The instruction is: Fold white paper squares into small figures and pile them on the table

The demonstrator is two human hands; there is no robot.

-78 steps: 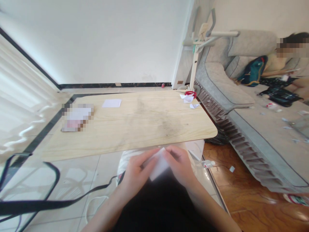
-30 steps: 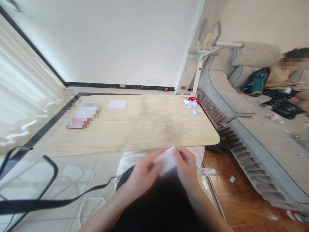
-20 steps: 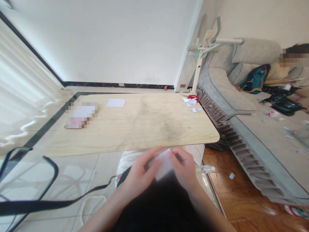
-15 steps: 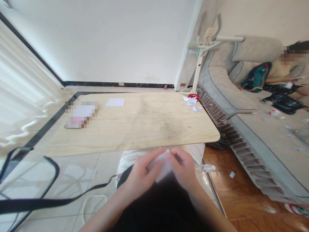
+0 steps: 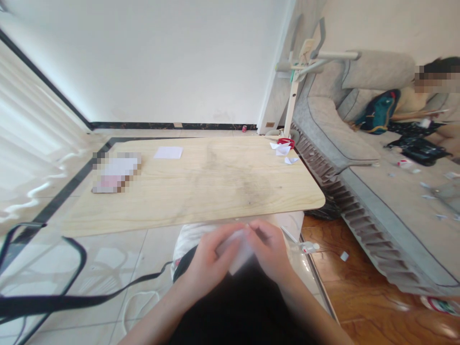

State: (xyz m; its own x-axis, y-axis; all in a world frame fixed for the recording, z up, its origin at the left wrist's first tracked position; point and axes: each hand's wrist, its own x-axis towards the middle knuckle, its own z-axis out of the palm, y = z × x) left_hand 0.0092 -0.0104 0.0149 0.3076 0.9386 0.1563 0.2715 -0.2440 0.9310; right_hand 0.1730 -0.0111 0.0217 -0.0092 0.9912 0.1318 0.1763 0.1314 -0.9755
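L hand [image 5: 211, 253] & R hand [image 5: 270, 245]: fingers of both gripping wht paper [image 5: 241, 258], just this side of surface [image 5: 172, 191] near edge. Folded bits [image 5: 282, 150] by red item [image 5: 287, 142], surface's far R corner; flat wht sheet [image 5: 168, 152], far L part.

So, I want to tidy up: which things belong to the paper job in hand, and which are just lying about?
Probably belong:
white paper, in left hand and right hand
folded papers on the table
flat paper

Seemingly lying about:
clear bottle
red can
backpack
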